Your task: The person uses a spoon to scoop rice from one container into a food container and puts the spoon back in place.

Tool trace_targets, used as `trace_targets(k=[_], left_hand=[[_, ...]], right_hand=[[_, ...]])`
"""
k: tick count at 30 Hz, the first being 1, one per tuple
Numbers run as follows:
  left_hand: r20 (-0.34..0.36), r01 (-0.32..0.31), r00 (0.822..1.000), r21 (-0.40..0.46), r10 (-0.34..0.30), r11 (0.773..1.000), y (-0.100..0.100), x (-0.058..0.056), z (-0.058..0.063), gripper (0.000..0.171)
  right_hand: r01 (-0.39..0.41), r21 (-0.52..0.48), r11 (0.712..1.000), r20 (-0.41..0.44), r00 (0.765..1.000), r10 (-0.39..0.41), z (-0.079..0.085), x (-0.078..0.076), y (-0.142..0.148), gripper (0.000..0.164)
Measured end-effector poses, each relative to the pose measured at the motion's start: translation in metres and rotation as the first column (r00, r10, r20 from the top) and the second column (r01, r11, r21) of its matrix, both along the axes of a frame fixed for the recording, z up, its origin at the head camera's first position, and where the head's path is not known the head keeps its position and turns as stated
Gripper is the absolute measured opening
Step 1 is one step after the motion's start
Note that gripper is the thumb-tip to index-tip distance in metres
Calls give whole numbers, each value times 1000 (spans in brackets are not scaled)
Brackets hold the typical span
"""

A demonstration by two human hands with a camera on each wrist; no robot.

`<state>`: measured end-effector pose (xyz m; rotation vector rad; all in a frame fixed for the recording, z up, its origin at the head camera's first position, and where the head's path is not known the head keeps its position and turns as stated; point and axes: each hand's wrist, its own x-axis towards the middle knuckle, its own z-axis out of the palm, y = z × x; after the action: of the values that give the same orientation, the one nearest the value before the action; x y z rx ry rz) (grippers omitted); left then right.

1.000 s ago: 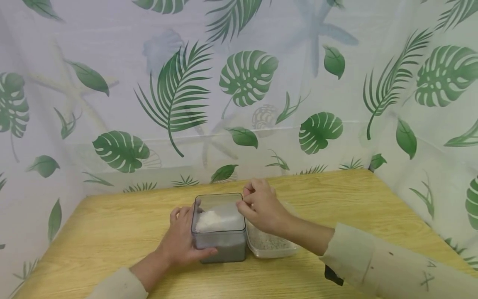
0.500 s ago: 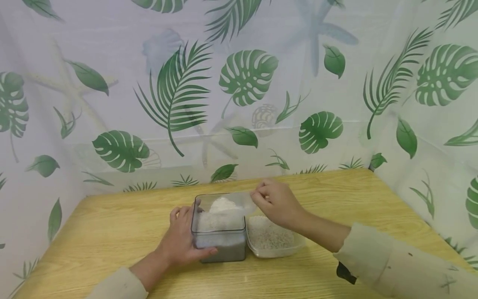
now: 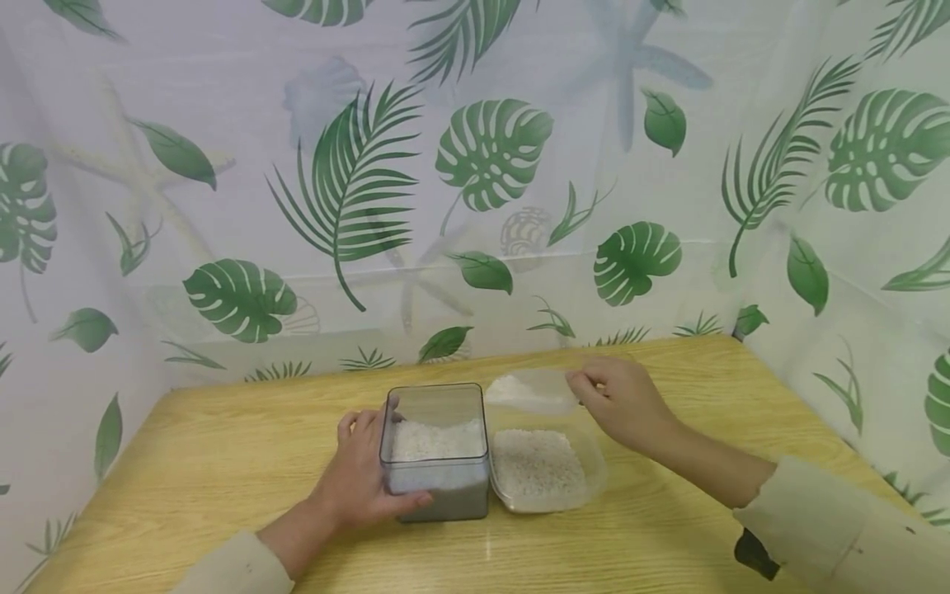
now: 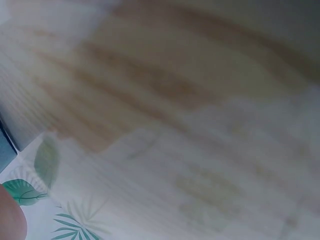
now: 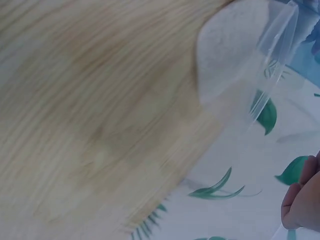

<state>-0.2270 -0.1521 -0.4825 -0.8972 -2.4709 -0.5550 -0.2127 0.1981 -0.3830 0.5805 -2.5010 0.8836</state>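
1 clear scoop (image 3: 547,389) juts leftward from the right grip (image 3: 622,403).

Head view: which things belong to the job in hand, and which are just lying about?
In the job:
left hand holding grey translucent square container
right hand holding translucent plastic scoop
clear shallow plastic box of pale grains

Just surroundings:
yellow wood-grain table
white leaf-printed sheet
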Motion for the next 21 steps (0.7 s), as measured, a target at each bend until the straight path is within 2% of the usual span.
trace_targets(k=[8,15,21], left_hand=[[13,-4,1000,-6,4,1000,0,0,0,128],[16,-11,1000,-12,11,1000,0,0,-1,129],[6,-17,1000,-22,17,1000,0,0,0,129]], right_hand=[[78,-10,997,-35,996,-78,-13,9,40,49],[163,-3,987,62,985,-163,-26,19,62,50],[137,-17,990,125,983,-134,-35,26,75,50]])
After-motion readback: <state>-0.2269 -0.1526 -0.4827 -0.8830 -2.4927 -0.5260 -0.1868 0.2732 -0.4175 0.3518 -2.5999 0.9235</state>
